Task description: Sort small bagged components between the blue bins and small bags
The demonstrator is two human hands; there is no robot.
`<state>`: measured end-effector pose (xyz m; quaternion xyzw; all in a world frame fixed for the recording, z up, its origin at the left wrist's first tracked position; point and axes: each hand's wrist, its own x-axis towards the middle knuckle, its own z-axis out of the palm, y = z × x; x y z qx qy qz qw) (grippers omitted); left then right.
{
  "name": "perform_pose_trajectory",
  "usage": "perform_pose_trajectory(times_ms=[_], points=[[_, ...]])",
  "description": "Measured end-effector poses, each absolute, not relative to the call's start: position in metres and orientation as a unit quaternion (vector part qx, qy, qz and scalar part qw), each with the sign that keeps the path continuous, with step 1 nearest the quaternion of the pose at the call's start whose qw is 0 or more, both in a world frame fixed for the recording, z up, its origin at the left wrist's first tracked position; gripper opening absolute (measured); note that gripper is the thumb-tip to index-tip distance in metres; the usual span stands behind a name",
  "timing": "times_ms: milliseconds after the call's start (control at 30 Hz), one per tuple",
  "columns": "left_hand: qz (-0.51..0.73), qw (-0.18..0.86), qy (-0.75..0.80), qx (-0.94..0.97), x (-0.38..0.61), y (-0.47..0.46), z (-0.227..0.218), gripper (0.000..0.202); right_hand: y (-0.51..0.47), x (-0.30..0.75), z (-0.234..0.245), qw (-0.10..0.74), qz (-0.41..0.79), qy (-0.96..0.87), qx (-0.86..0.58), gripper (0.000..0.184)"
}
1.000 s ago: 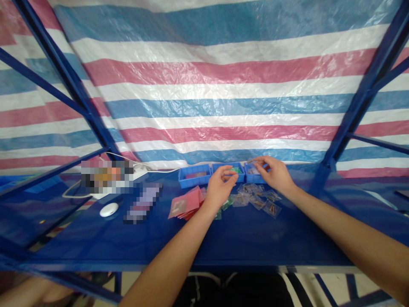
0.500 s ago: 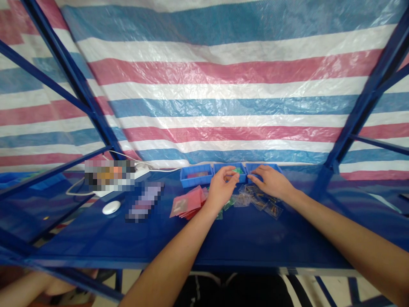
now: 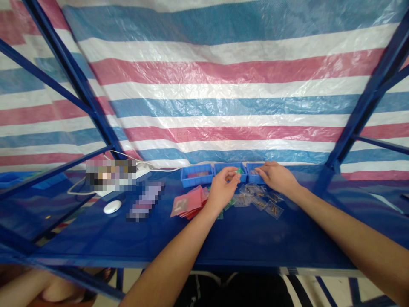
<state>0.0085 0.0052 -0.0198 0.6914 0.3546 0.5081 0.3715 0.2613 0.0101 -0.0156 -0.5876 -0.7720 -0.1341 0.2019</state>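
Note:
My left hand [image 3: 223, 187] is curled in a pinch at the front of the middle blue bin [image 3: 223, 166], with a small green bag [image 3: 237, 170] at its fingertips. My right hand [image 3: 277, 177] lies over the right blue bin [image 3: 251, 167], fingers stretched out and low towards it. Several small clear bags [image 3: 259, 199] with brown parts lie on the blue tabletop just below that hand. A pile of pink bags [image 3: 188, 203] lies left of my left wrist, and green bags [image 3: 228, 205] peek out under it.
A third blue bin [image 3: 195, 175] stands at the left of the row. A white oval object [image 3: 112, 207], a white power strip [image 3: 141, 171] with cable and blurred items lie to the left. Blue frame posts [image 3: 361, 115] flank the table; a striped tarp [image 3: 223, 85] hangs behind.
My right hand, which pinched a clear bag above the right bin, has come down with fingers flat over that bin. My left hand has barely moved.

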Motion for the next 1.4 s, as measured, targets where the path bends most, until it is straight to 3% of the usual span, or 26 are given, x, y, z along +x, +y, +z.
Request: perform_pose_trajectory(times_ms=[200,400,633,900,1100,1400], points=[[0.472,0.288,0.355,0.754,0.007,-0.01,-0.008,0.027,0.003,0.252,-0.014,0.192,-0.116,-0.762,-0.607,0.061],[0.397,0.162,0.287,0.856,0.007,-0.034,0.018,0.021,-0.002,0.247,-0.011,0.209,-0.144,-0.76,-0.598,0.056],[0.291,0.063,0.283,0.912,-0.032,-0.069,0.051,0.032,-0.005,0.242,-0.009,0.246,-0.142,-0.779,-0.559,0.051],[0.244,0.053,0.489,0.836,-0.131,-0.074,0.04,0.047,-0.007,0.24,-0.007,0.268,-0.124,-0.78,-0.552,0.048],[0.245,0.076,0.517,0.817,-0.151,-0.078,0.014,0.042,-0.005,0.24,-0.009,0.269,-0.113,-0.783,-0.55,0.046],[0.303,0.066,0.515,0.799,-0.147,-0.075,0.032,0.041,-0.006,0.24,-0.007,0.279,-0.096,-0.786,-0.543,0.044]])
